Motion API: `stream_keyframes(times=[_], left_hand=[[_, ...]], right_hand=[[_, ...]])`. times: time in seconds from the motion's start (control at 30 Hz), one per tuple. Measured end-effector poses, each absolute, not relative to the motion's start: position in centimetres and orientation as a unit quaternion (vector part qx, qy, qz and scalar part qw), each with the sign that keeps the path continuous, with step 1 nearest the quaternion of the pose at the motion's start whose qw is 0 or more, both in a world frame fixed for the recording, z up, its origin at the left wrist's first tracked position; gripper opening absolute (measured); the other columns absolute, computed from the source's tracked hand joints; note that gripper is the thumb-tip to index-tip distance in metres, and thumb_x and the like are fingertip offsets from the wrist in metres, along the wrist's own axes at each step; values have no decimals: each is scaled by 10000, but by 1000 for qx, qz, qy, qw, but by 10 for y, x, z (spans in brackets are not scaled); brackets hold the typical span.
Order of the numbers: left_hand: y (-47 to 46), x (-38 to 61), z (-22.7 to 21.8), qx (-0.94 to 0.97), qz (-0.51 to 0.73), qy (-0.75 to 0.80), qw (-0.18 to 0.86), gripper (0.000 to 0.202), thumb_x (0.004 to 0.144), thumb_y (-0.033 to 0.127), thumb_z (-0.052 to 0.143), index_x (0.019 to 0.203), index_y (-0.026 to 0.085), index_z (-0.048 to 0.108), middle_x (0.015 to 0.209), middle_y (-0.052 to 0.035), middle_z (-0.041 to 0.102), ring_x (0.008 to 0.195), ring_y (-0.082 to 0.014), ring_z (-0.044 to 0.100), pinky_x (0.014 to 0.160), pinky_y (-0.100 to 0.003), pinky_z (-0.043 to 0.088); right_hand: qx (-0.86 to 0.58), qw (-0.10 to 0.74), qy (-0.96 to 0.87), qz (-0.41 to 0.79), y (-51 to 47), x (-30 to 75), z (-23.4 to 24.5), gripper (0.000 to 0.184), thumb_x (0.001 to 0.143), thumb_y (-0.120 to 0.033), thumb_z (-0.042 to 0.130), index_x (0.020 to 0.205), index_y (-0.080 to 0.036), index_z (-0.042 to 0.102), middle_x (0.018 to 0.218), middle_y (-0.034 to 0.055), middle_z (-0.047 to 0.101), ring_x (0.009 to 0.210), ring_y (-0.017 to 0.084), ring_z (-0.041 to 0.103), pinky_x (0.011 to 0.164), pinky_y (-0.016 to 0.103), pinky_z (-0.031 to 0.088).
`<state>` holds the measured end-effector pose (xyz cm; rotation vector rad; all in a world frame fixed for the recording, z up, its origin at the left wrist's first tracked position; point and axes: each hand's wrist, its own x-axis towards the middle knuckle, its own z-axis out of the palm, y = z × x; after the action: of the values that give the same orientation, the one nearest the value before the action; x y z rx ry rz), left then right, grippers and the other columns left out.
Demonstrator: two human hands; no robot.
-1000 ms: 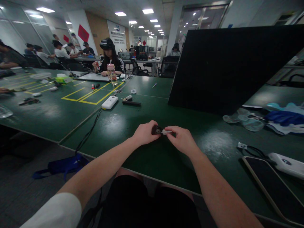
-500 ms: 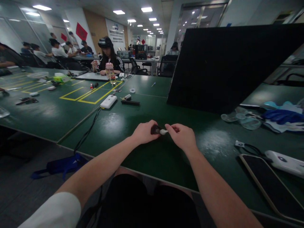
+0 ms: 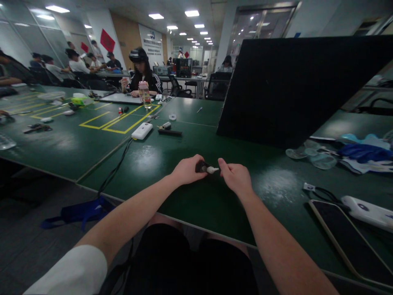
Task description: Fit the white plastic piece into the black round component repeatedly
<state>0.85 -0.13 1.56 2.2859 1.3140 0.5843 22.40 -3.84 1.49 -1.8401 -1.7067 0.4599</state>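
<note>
Near the front of the green table (image 3: 196, 205), my left hand (image 3: 188, 170) is closed around a small dark object with a white pointed tip (image 3: 211, 169). The tip points right; its exact kind is too small to tell, and my fingers cover part of the dark end. Just beyond the tip is my right hand (image 3: 236, 176), its fingers curled in and its thumb raised against them. Whatever those fingers may hold is hidden. A narrow gap separates the right thumb from the tip.
A large black panel (image 3: 294, 90) stands tilted at back right. To the right lie a phone (image 3: 346, 237), a white power bank (image 3: 368, 211) and blue-white gloves (image 3: 365, 153). Ahead are another white device (image 3: 142, 131) with a cable and a black bar (image 3: 170, 132). A person (image 3: 143, 78) sits opposite.
My right hand has drawn back slightly to the right, off the white tip, and its thumb now points up more. My left hand still holds the dark object in about the same place.
</note>
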Motion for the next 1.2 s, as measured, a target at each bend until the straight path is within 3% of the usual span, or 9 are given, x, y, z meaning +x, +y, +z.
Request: stream_keyframes(times=[0.13, 0.53, 0.73, 0.93, 1.07, 1.2], left_hand=[[1, 7, 12, 827, 224, 467, 220, 463, 800, 434, 729, 1191, 250, 562, 1076, -31, 698, 931, -208, 677, 786, -335, 532], [6, -15, 6, 808, 257, 482, 221, 495, 772, 440, 746, 1194, 232, 593, 1122, -53, 700, 1011, -231, 673, 880, -353, 531], [9, -76, 4, 815, 242, 524, 48, 460, 815, 317, 686, 1249, 240, 553, 1229, -78, 672, 1051, -261, 675, 891, -373, 520], [10, -129, 21, 881, 125, 419, -177, 321, 943, 190, 502, 1246, 249, 593, 1333, -117, 623, 1085, -280, 636, 922, -439, 433], [14, -144, 21, 877, 124, 423, -192, 336, 972, 168, 423, 1235, 265, 609, 1349, -125, 610, 1112, -275, 617, 902, -432, 416], [24, -158, 12, 795, 205, 549, -156, 345, 941, 178, 478, 1254, 264, 598, 1381, -133, 584, 1141, -297, 614, 933, -440, 421]], right_hand=[[-698, 351, -601, 168, -38, 230, 19, 780, 912, -813, 212, 551, -234, 591, 538, 62, 581, 496, 186, 538, 515, 325, 381], [-709, 375, -558, 212, -39, 240, 14, 731, 887, -833, 265, 574, -247, 570, 561, 51, 576, 521, 198, 548, 539, 336, 435], [-726, 348, -556, 206, -33, 243, 7, 744, 899, -821, 246, 605, -228, 584, 577, 49, 586, 544, 193, 555, 565, 328, 446], [-714, 325, -579, 221, -31, 243, 5, 691, 916, -781, 298, 628, -227, 592, 581, 40, 577, 523, 180, 529, 551, 321, 443], [-713, 314, -589, 216, -31, 243, 2, 628, 920, -744, 367, 648, -227, 596, 614, 43, 605, 538, 179, 538, 546, 313, 438], [-716, 300, -592, 217, -28, 243, -1, 568, 924, -704, 417, 676, -227, 601, 649, 44, 617, 559, 180, 546, 541, 301, 437]])
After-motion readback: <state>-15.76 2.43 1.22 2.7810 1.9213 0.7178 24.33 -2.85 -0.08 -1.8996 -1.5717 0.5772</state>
